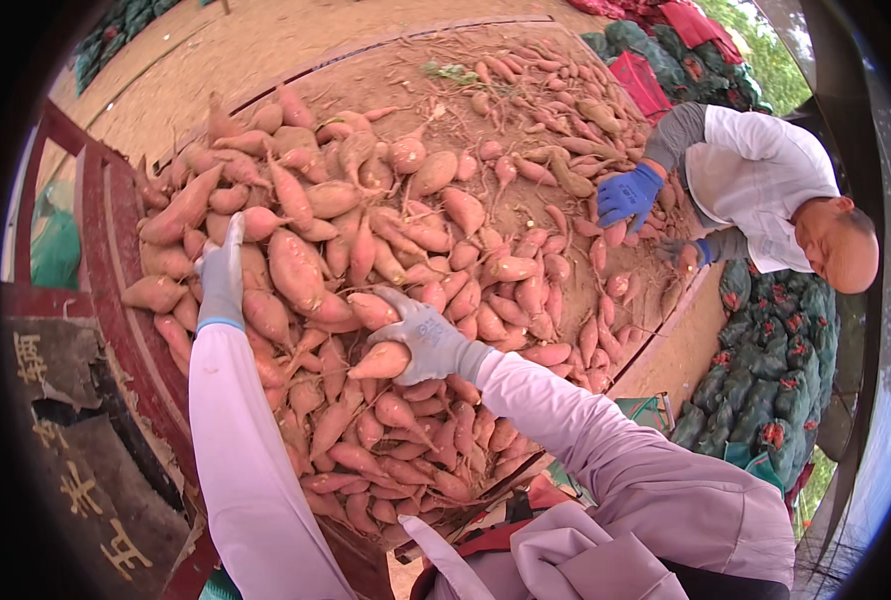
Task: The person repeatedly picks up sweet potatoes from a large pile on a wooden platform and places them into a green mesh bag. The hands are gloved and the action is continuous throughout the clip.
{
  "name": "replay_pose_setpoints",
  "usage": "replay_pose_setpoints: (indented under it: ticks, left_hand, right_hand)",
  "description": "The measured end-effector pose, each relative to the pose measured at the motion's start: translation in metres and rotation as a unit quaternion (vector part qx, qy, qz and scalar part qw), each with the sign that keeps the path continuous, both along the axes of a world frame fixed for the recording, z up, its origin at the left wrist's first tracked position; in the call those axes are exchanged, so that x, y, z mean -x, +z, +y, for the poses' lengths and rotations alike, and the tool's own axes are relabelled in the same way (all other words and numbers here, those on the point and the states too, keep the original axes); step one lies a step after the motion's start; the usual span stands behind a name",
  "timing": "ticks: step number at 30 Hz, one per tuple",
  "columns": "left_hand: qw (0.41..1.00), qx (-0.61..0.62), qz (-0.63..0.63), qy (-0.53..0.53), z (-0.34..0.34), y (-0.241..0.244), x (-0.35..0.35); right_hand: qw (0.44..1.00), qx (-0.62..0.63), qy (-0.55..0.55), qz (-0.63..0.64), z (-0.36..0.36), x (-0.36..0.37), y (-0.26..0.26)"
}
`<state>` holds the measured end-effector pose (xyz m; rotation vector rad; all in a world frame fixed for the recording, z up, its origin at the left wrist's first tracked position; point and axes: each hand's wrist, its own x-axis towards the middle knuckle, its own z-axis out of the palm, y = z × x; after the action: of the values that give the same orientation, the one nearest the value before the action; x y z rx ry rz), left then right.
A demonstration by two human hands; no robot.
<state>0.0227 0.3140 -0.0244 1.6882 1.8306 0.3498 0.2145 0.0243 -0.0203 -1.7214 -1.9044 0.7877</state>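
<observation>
A broad heap of reddish sweet potatoes (pixel 295 270) lies before me. My left hand (pixel 223 274), in a pale grey-white work glove, rests against the left side of the heap. Its fingers point away from me and the thumb stands apart; no tuber shows in its grasp. My right hand (pixel 434 341), in a grey glove bearing print, is over the middle of the heap. It grips a sweet potato (pixel 382 361) with a pale, pointed end. Another sweet potato (pixel 373 310) lies against its fingers; whether that one is held too, I cannot tell.
A red metal frame (pixel 115 225) borders the heap on the left. Across the table surface (pixel 385 82), a co-worker's blue-gloved hand (pixel 629 196) handles smaller tubers. Filled green mesh sacks (pixel 760 367) stand on the right. More sacks (pixel 648 52) are stacked behind the co-worker.
</observation>
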Motion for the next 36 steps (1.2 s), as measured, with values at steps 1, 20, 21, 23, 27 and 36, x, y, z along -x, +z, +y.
replay_pose_setpoints:
  ticks: [1,20,21,23,27,36]
  left_hand:
    - [0.999,0.007,0.051,0.012,0.001,-0.001,-0.008]
    - [0.999,-0.013,0.009,-0.032,-0.036,-0.018,0.003]
    - [0.996,-0.017,-0.079,-0.045,-0.047,-0.03,0.01]
    - [0.964,-0.026,-0.256,-0.061,-0.069,-0.041,0.026]
    - [0.913,-0.028,-0.404,0.048,-0.177,0.029,0.003]
    - [0.673,0.152,-0.716,0.108,-0.311,0.085,0.076]
  right_hand:
    - [1.0,0.01,0.005,0.009,-0.002,-0.004,-0.001]
    - [0.988,-0.038,-0.024,0.147,-0.009,-0.005,-0.038]
    - [0.988,-0.043,-0.024,0.15,-0.009,-0.004,-0.041]
    - [0.987,-0.055,-0.016,0.151,-0.008,-0.004,-0.04]
    - [0.99,-0.001,-0.044,0.132,-0.02,-0.01,-0.023]
    - [0.959,-0.078,-0.158,0.222,-0.117,-0.004,0.053]
